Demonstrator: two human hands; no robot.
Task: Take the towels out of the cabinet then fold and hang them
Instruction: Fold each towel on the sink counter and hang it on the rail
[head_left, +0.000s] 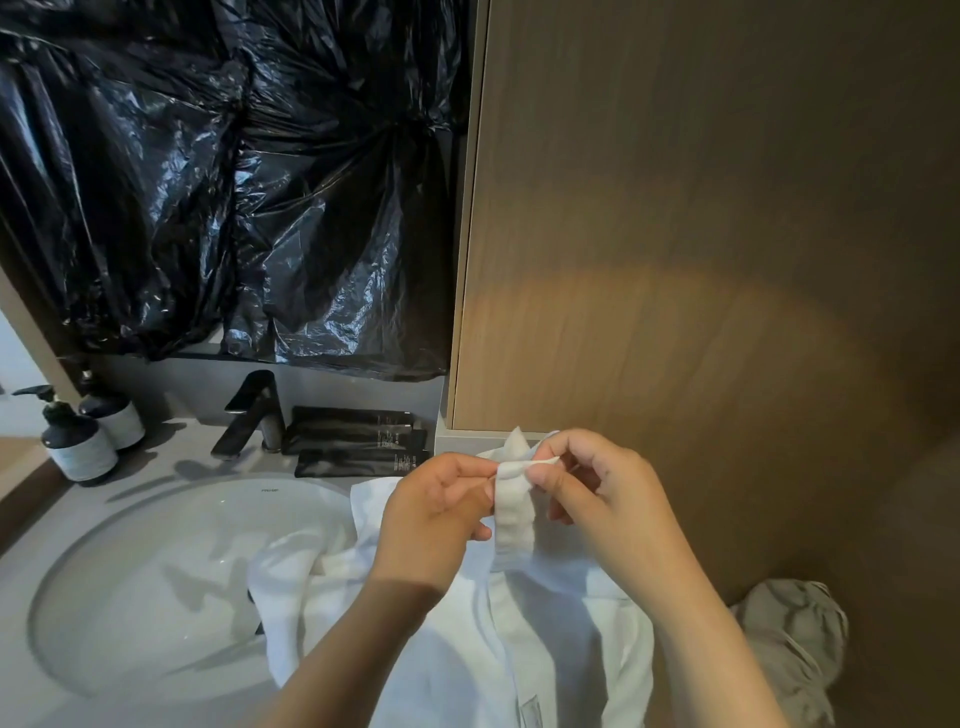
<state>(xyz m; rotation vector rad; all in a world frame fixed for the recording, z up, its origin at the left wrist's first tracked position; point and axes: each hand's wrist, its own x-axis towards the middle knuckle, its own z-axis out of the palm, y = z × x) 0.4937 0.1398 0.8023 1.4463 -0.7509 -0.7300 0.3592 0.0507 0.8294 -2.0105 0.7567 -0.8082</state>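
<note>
Towel (519, 639) status: white, bunched at the counter edge right in front of me, with the left part spilling into the sink basin (130, 597). 1 hemmed edge strip is lifted between my 2 hands; the rest hangs slack below.

Left hand (436, 519): fingers curled, thumb and forefinger pinching the left side of the raised strip. Right hand (597, 493): also curled, thumb and fingertips pinching the strip's top corner from the right. Hands are close together, the strip stands roughly upright between them, and the corner tip pokes up above my fingers.

Surroundings:
- Round white basin set in a grey counter (171, 447).
- Dark faucet (254, 415) behind the basin.
- 2 dark pump bottles (83, 441) with pale labels at far left, side by side. Cannot tell if they touch.
- Stack of flat black packets (358, 441) just right of the faucet, against the back wall.
- Black plastic sheeting (208, 182), crinkled and shiny, covers the area above the counter.
- Wood-grain cabinet panel (675, 234) fills the right side, with a warm light patch on it.
- Grey crumpled cloth bundle (795, 639) low at right, beside my right forearm, apart from the white towel. Cannot tell what it rests on.
</note>
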